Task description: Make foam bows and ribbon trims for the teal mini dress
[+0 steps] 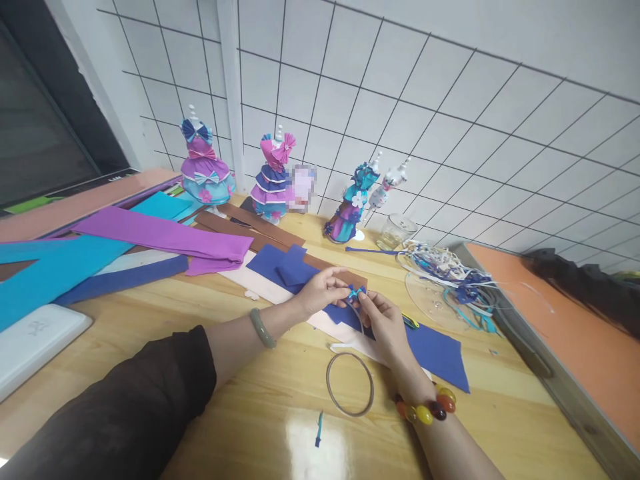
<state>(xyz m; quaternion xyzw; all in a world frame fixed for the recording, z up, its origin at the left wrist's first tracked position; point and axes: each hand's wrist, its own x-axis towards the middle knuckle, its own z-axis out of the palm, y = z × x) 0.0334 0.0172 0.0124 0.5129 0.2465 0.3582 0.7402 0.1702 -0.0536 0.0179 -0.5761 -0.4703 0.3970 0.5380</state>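
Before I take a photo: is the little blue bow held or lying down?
Held: the left hand grips one side of the little blue bow, the right hand the other.

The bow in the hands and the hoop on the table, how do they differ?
The bow is blue and turquoise; the hoop is one greyish-brown tone. The bow is held between the fingertips of the left hand and right hand, while the hoop lies loose on the table. The bow is also smaller than the hoop.
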